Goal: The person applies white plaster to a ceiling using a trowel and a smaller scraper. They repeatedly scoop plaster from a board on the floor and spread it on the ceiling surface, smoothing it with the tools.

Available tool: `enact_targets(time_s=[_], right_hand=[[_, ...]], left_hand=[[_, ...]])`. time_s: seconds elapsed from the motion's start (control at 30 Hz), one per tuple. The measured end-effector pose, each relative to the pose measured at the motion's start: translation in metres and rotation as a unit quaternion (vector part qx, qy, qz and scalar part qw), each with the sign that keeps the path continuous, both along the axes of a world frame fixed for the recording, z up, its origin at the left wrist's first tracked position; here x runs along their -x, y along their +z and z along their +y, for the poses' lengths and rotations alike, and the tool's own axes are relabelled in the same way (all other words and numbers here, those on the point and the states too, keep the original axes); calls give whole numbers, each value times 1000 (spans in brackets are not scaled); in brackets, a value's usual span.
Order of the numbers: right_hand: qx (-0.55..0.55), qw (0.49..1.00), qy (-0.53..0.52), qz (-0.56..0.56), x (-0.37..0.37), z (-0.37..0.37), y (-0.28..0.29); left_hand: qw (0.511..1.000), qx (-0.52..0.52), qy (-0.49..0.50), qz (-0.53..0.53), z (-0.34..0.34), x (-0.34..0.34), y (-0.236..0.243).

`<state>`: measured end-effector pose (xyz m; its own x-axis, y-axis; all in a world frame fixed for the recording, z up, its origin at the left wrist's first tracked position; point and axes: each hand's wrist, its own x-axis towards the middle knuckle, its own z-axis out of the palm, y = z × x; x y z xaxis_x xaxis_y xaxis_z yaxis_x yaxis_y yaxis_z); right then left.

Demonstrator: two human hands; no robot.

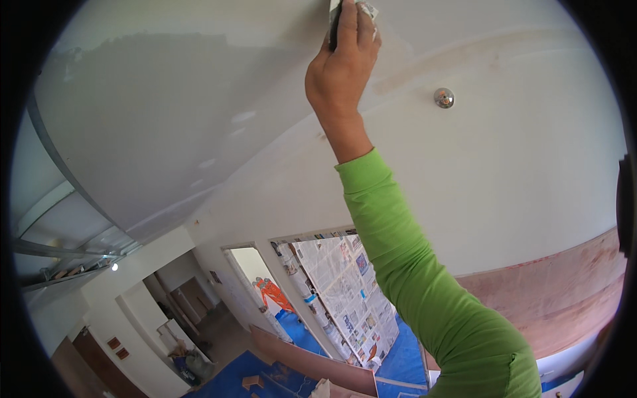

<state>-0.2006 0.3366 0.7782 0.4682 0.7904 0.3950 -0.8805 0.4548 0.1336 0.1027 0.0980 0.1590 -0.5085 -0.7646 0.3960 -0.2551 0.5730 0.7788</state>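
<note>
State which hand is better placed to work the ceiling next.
Probably the right hand: it is raised toward the ceiling and holds a black-and-white tool, while the left hand is out of view.

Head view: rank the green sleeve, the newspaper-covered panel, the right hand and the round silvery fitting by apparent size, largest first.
1. Green sleeve, its nearness to the camera helping
2. Newspaper-covered panel, partly hidden by the sleeve
3. Right hand
4. Round silvery fitting, clearly smallest
</note>
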Motion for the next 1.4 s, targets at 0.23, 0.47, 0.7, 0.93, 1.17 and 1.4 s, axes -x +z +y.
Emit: enact_targets(time_s=[0.23,0.47,0.7,0.93,1.17,1.4], right_hand=[[-39,995,83,-37,5,-79,1],[-133,979,148,-46,-2,-117,-21],[-479,816,318,56,-32,-81,-161],[-695,625,330,133,-51,-45,-258],[-829,540,148,-7,-11,-33,-268],[-734,479,370,-307,1,-21,-277]], left_hand=[[1000,-26,9,4,-2,-9,-3],[996,-87,18,31,3,-12,8],[826,-265,-350,353,-10,13,149],[781,-296,-479,270,19,31,255],[805,-283,-469,228,28,38,251],[899,-49,-349,260,10,43,232]])
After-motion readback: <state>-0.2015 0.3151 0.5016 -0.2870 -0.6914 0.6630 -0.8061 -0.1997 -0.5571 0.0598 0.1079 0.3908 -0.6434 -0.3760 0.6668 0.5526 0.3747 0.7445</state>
